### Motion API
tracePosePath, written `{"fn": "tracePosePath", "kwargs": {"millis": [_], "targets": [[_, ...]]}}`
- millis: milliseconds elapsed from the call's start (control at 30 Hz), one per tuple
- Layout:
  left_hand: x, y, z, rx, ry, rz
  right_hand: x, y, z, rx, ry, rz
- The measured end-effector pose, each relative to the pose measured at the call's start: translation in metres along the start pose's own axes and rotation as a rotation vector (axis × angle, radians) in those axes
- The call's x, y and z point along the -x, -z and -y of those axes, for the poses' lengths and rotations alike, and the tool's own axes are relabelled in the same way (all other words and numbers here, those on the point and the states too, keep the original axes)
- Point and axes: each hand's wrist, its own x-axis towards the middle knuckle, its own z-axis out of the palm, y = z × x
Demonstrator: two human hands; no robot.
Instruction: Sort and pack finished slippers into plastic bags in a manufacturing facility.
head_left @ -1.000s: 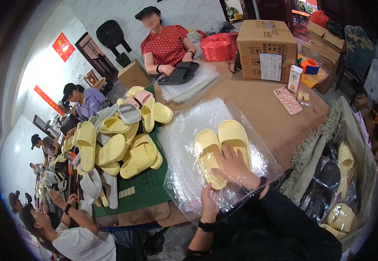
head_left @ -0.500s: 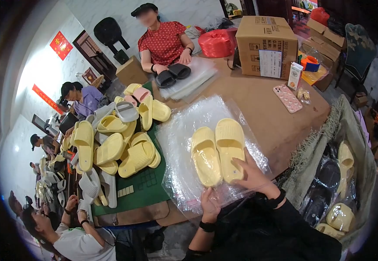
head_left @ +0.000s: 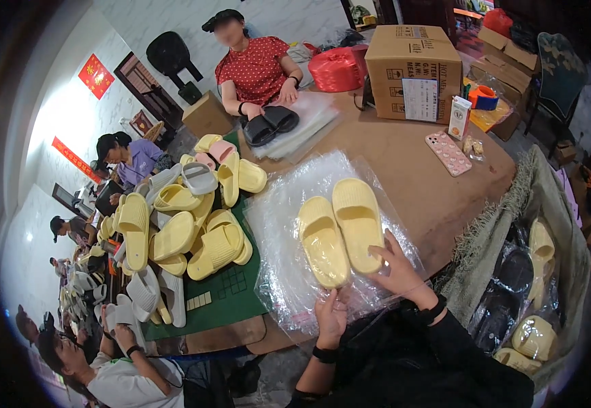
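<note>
A pair of yellow slide slippers lies on a stack of clear plastic bags [head_left: 275, 224], soles down and toes away from me; glossy film shows over them. My left hand [head_left: 331, 317] is closed at the near edge of the film, its fingertips against the heel of the left slipper [head_left: 322, 245]. Round the heel of the right slipper [head_left: 358, 224] my right hand [head_left: 400, 273] is closed, thumb on the near side and fingers along its right edge. The right slipper sits a little farther away than the left one.
Left of the bags, a heap of yellow, grey and pink slippers [head_left: 176, 234] covers a green mat [head_left: 227, 299]. Across the table a co-worker's hands rest by black slippers [head_left: 271, 125]. A carton [head_left: 414, 71] and phone [head_left: 448, 153] lie far right; a sack [head_left: 496, 204] holds bagged slippers.
The right slipper has slid slightly away from me with my right hand at its heel. My left fingers have moved up against the left slipper's heel. The seated co-worker at lower left now holds a grey slipper.
</note>
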Motion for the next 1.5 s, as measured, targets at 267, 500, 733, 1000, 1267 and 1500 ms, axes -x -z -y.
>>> {"fn": "tracePosePath", "kwargs": {"millis": [267, 500, 733, 1000, 1267, 1500], "targets": [[-0.003, -0.003, 0.006, -0.036, -0.056, -0.040, 0.001, -0.008, 0.008, 0.121, -0.076, -0.114], [-0.004, 0.001, 0.007, -0.140, -0.013, 0.000, -0.011, -0.020, 0.010, 0.205, -0.165, -0.308], [-0.007, -0.006, 0.006, -0.138, -0.040, -0.015, 0.000, -0.047, 0.018, 0.325, 0.170, -0.333], [-0.007, -0.009, 0.007, -0.072, -0.046, -0.023, 0.008, -0.063, 0.014, 0.197, 0.283, -0.150], [-0.009, -0.002, 0.009, -0.093, -0.046, -0.025, 0.005, -0.063, 0.014, 0.030, 0.398, -0.147], [-0.010, 0.000, 0.010, -0.078, -0.032, -0.011, 0.004, -0.061, 0.013, 0.057, 0.356, -0.116]]}}
